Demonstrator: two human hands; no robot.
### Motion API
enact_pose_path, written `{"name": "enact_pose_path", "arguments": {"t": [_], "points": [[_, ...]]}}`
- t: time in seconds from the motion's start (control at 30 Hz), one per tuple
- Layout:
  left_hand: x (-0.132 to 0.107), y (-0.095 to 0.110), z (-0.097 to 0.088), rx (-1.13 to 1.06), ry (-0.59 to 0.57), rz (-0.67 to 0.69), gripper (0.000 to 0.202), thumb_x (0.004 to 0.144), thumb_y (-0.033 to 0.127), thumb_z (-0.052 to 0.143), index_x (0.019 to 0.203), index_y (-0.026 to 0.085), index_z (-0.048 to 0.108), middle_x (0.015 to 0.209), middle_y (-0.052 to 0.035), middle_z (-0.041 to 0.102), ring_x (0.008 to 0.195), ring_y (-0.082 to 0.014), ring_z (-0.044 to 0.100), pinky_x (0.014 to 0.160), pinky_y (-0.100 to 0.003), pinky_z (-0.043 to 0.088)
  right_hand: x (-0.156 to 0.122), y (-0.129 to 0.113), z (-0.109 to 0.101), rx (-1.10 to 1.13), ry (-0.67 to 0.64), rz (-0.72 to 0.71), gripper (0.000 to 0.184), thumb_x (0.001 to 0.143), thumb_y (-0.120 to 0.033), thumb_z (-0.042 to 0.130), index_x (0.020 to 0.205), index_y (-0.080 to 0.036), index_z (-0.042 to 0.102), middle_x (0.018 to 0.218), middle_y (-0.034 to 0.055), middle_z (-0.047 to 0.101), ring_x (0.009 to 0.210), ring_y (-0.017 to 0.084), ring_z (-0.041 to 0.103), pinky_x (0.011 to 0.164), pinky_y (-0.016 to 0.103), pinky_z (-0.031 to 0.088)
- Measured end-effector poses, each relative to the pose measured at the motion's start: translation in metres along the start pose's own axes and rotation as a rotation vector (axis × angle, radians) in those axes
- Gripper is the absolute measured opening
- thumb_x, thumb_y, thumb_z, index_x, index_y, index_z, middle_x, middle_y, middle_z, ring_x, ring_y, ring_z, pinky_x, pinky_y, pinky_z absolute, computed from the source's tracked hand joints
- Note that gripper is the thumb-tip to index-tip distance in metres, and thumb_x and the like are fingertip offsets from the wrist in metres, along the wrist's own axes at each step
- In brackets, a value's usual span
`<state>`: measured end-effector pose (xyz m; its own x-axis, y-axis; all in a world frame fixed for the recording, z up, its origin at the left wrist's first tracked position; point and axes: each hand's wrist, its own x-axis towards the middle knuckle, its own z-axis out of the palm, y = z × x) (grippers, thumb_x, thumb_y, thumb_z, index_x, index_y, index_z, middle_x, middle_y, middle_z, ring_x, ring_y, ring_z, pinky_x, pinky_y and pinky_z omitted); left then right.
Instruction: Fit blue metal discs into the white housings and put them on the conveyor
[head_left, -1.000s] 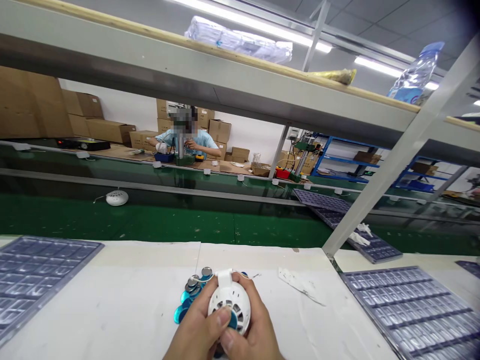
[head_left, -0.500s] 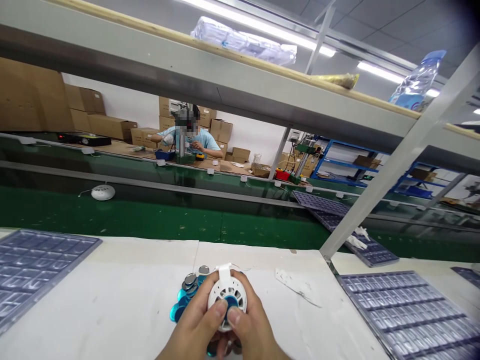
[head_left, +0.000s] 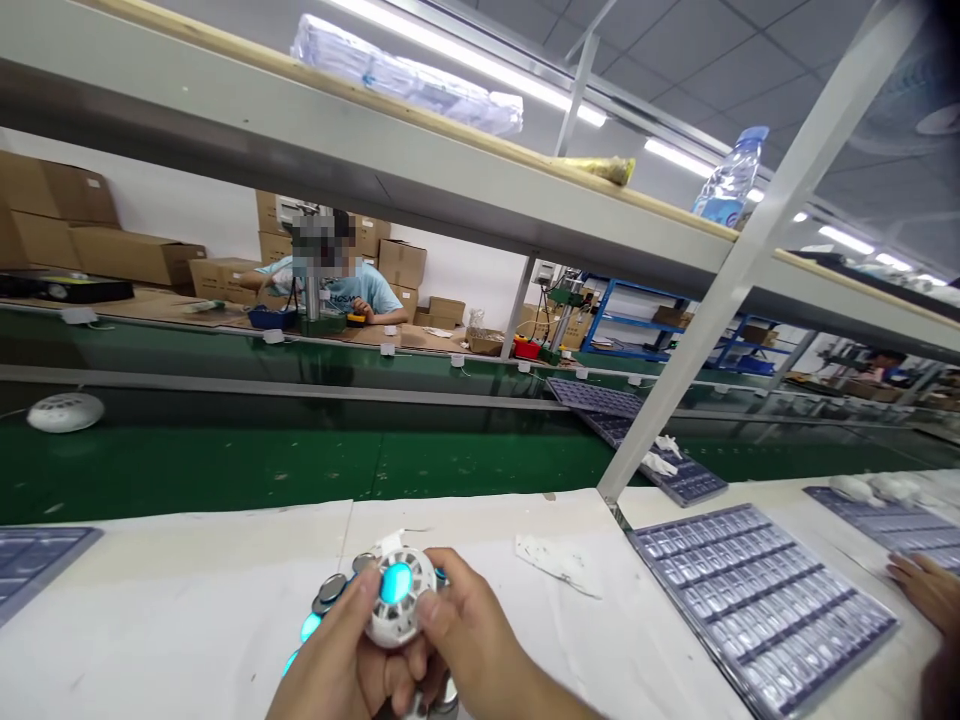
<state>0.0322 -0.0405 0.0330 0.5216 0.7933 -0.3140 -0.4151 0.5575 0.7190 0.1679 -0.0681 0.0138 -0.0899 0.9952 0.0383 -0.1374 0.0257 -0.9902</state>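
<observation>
Over the paper-covered worktop (head_left: 187, 560), both hands close on a white vented housing (head_left: 409, 610) just above the sheet. The left hand (head_left: 330, 655) grips its left side, thumb across the front; the right hand (head_left: 480, 640) holds its right side, thumb near a blue disc (head_left: 396, 583) seated in the housing's centre. Behind the left hand lies a heap of blue and metal discs (head_left: 330, 592), touching the wrist area; more metal shows beneath the hands.

A paper scrap (head_left: 555, 565) lies to the right. Beyond it sits a blister tray (head_left: 757, 610), with a second tray (head_left: 37, 555) at the left edge. At the far right, another person's hand (head_left: 926, 590) lies beside a third tray (head_left: 885, 520).

Past a green conveyor (head_left: 187, 460), a seated co-worker (head_left: 337, 285) works among cardboard boxes (head_left: 397, 265).
</observation>
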Motion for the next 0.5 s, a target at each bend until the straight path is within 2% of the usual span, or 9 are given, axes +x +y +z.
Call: {"name": "enact_pose_path", "arguments": {"t": [0.07,0.17,0.27,0.33,0.43,0.47,0.5], "points": [[0.008,0.009,-0.007,-0.035,0.048,0.000,0.037,0.089,0.050,0.056,0.087,0.013,0.063,0.059,-0.0068,0.067,0.050,-0.0156,0.060,0.053,-0.026,0.054,0.005,0.002,-0.010,-0.085,0.132,-0.006,0.061,0.087,-0.068,0.048,0.119,-0.015,0.050,0.059,-0.0037,0.060,0.040,0.009,0.050,0.037,0.016,0.035],[0.018,0.023,-0.017,-0.063,0.140,0.036,0.036,0.091,0.036,0.060,0.113,0.007,0.058,0.088,-0.0143,0.072,0.066,-0.0157,0.068,0.067,-0.026,0.059,0.013,0.004,-0.019,-0.205,0.321,-0.016,0.054,0.090,-0.066,0.044,0.104,-0.015,0.056,0.048,-0.0063,0.054,0.036,0.008,0.041,0.038,0.017,0.029],[0.019,0.033,-0.019,-0.085,0.213,0.035,0.048,0.090,0.033,0.062,0.126,0.006,0.047,0.105,-0.0187,0.070,0.071,-0.0157,0.069,0.072,-0.028,0.060,0.018,0.006,-0.023,-0.264,0.393,-0.018,0.048,0.089,-0.063,0.043,0.094,-0.017,0.057,0.043,-0.0077,0.048,0.037,0.010,0.037,0.039,0.020,0.028],[0.012,0.036,-0.016,-0.049,0.224,0.045,0.042,0.090,0.033,0.061,0.123,0.008,0.050,0.101,-0.0155,0.070,0.070,-0.0146,0.067,0.067,-0.026,0.059,0.020,0.006,-0.026,-0.286,0.422,-0.037,0.043,0.090,-0.059,0.044,0.088,-0.019,0.057,0.044,-0.0076,0.046,0.040,0.012,0.039,0.042,0.021,0.029],[-0.014,0.033,-0.016,0.091,0.129,0.121,0.025,0.092,0.036,0.057,0.096,0.013,0.064,0.073,-0.0053,0.068,0.055,-0.0123,0.058,0.052,-0.023,0.052,0.020,0.005,-0.033,-0.331,0.460,-0.067,0.036,0.091,-0.052,0.046,0.078,-0.020,0.056,0.046,-0.0069,0.045,0.046,0.013,0.042,0.048,0.023,0.033],[-0.025,0.030,-0.018,0.147,0.092,0.157,0.027,0.093,0.039,0.056,0.088,0.014,0.066,0.067,-0.0032,0.065,0.052,-0.0123,0.055,0.050,-0.024,0.051,0.021,0.005,-0.035,-0.344,0.467,-0.074,0.036,0.091,-0.051,0.046,0.075,-0.020,0.056,0.047,-0.0068,0.045,0.047,0.013,0.043,0.050,0.024,0.033],[-0.038,0.027,-0.021,0.190,0.075,0.196,0.027,0.092,0.039,0.056,0.087,0.015,0.067,0.070,-0.0035,0.066,0.055,-0.0135,0.057,0.054,-0.027,0.053,0.021,0.006,-0.038,-0.354,0.472,-0.077,0.037,0.091,-0.051,0.046,0.073,-0.021,0.055,0.046,-0.0066,0.044,0.047,0.014,0.042,0.051,0.024,0.034]]}}
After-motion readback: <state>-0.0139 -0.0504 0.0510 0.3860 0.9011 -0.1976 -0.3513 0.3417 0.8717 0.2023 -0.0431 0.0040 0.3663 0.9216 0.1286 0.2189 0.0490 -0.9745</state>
